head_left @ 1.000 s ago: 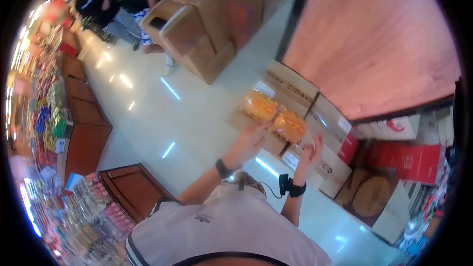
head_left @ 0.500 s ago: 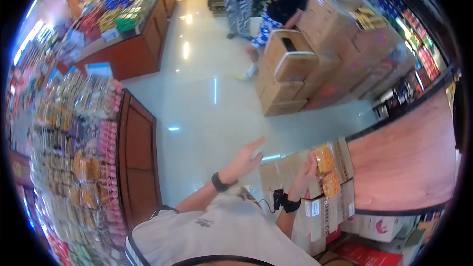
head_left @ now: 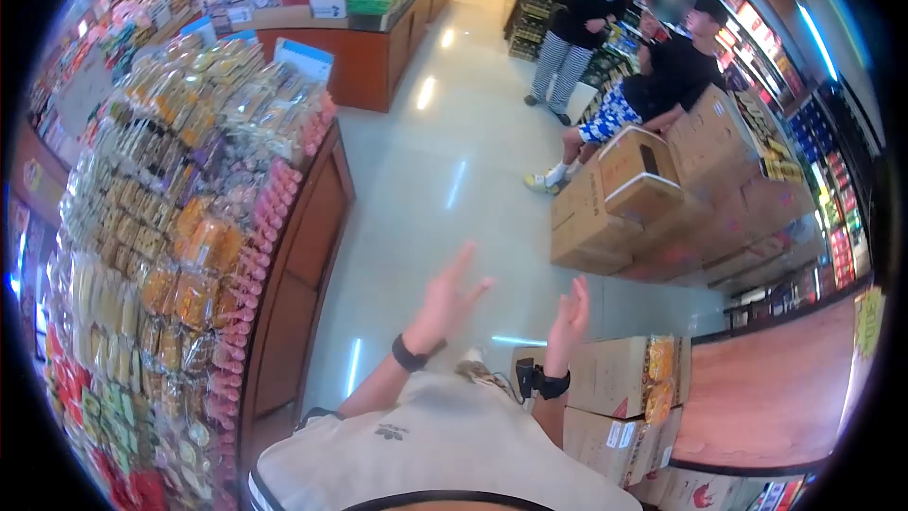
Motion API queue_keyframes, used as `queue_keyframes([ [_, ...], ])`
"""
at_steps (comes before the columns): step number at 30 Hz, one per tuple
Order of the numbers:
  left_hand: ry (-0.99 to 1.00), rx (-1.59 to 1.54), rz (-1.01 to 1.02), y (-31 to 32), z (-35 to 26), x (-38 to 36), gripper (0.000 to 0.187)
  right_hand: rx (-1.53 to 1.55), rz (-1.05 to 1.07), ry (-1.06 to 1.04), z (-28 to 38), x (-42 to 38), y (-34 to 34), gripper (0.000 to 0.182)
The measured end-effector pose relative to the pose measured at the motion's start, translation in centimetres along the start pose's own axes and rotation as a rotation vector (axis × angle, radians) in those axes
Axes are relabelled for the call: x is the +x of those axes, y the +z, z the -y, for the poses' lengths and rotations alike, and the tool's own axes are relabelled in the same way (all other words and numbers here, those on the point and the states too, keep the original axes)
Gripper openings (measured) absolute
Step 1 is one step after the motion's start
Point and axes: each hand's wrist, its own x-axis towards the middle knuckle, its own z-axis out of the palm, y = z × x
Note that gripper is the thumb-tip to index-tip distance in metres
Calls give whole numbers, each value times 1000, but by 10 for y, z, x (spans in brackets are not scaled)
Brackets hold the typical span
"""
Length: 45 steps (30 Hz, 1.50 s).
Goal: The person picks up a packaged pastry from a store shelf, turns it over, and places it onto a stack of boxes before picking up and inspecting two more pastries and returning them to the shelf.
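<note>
My left hand [head_left: 445, 301] is raised over the floor in front of me, its fingers stretched apart and slightly blurred, holding nothing. To its right, my right hand [head_left: 568, 318] is also up, fingers extended, with nothing visible in it. A dark band circles each wrist, and a small black device with a cord sits at the right one. Nearest to the right hand are stacked cardboard boxes [head_left: 605, 369]. Orange packaged snacks [head_left: 659, 360] in clear wrap lie at the boxes' right side, apart from the hand.
At left stands a wooden display counter [head_left: 301, 265] heaped with wrapped snacks; another counter [head_left: 326, 55] is behind it. Large cartons [head_left: 605, 218] are stacked at right. Two people stand or lean beyond them. A pinkish panel [head_left: 757, 388] is at lower right.
The view has turned left, showing more of the snack counter. My right hand, earlier beside the orange snacks, is now farther left of them. My left hand stays raised.
</note>
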Motion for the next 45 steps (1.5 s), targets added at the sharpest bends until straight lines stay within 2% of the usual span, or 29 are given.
queue_keyframes([
  [8, -113, 71, -461, -114, 43, -54, 74, 94, 438, -87, 31, 7, 138, 40],
  [15, -246, 174, -810, -176, 58, -97, 77, 160, 888, -45, 57, -26, 267, 41],
  [19, -365, 212, -1046, -205, 63, -103, 75, 178, 1132, -122, 51, -34, 341, 41],
  [22, -385, 265, -1210, -225, 66, -100, 69, 287, 1282, -136, 61, -41, 400, 40],
  [25, -416, 390, -1302, -249, 63, -91, 64, 385, 1381, -240, 83, -43, 447, 40],
  [29, -425, 445, -1399, -270, 65, -75, 61, 442, 1472, -166, 108, -43, 482, 40],
  [32, -461, 497, -1457, -283, 66, -68, 58, 467, 1547, -31, 91, -48, 511, 37],
  [37, -536, 527, -1526, -301, 70, -73, 59, 495, 1642, 55, 77, -64, 547, 39],
  [41, -567, 593, -1555, -326, 79, -86, 60, 491, 1704, 109, 91, -86, 570, 39],
  [42, -582, 645, -1533, -335, 83, -90, 59, 474, 1720, 80, 98, -93, 573, 39],
  [45, -573, 495, -1544, -361, 89, -105, 58, 481, 1807, 23, 110, -120, 579, 39],
])
